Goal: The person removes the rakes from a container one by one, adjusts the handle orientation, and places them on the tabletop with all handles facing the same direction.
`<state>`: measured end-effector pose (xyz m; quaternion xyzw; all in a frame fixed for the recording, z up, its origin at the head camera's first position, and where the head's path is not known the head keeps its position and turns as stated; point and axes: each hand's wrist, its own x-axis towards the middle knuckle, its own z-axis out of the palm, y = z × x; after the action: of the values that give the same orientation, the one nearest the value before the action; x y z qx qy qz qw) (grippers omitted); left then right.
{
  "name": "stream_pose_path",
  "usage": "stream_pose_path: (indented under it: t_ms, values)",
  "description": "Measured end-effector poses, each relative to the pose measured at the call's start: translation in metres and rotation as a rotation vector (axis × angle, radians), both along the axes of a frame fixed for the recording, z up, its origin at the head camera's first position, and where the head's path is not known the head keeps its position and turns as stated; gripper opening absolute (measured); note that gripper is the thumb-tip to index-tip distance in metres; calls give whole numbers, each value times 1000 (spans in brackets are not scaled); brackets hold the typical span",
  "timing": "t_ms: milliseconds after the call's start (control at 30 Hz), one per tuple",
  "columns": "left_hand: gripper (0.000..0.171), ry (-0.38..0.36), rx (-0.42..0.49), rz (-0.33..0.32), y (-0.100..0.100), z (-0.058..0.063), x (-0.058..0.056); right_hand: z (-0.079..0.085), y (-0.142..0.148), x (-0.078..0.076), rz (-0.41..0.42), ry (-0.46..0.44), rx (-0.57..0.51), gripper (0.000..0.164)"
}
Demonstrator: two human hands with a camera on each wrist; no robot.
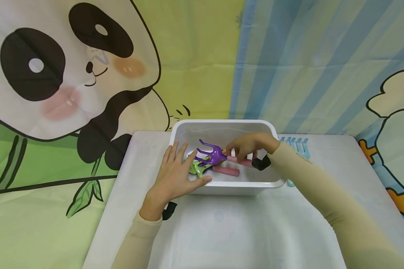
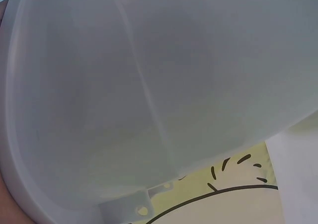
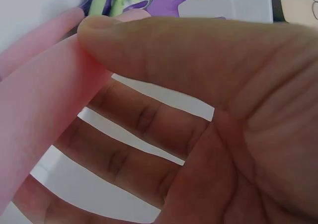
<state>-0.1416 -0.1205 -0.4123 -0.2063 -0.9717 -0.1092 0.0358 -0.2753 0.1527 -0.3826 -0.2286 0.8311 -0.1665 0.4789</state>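
Note:
My right hand [image 1: 250,145] reaches into the white plastic bin [image 1: 242,184] and pinches the pink handle of a purple toy hand rake [image 1: 216,154]. In the right wrist view the thumb lies across that pink handle [image 3: 44,105], with the fingers on its other side. Below the purple rake, a light green toy tool head [image 1: 198,169] and a second pink handle [image 1: 225,170] lie in the bin. My left hand [image 1: 175,175], fingers straight and spread, overlaps the bin's left front corner. The left wrist view is mostly filled by the bin's outer wall [image 2: 149,85].
The bin stands on a white table [image 1: 219,231] near its back edge. Right of it, partly behind my right sleeve, lies a light blue toy rake [image 1: 302,146]. A printed cloth [image 1: 195,56] with a panda hangs behind the table.

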Motion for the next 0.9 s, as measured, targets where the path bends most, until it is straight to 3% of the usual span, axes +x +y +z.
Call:
stream_pose_path:
  t_ms: [433,900]
  values:
    - [105,1,-4,-2,0,-1,0,17,21,7,-55,-37,-77,33]
    - [104,11,1,-8,0,-2,0,51,47,20,-147,-19,-236,36]
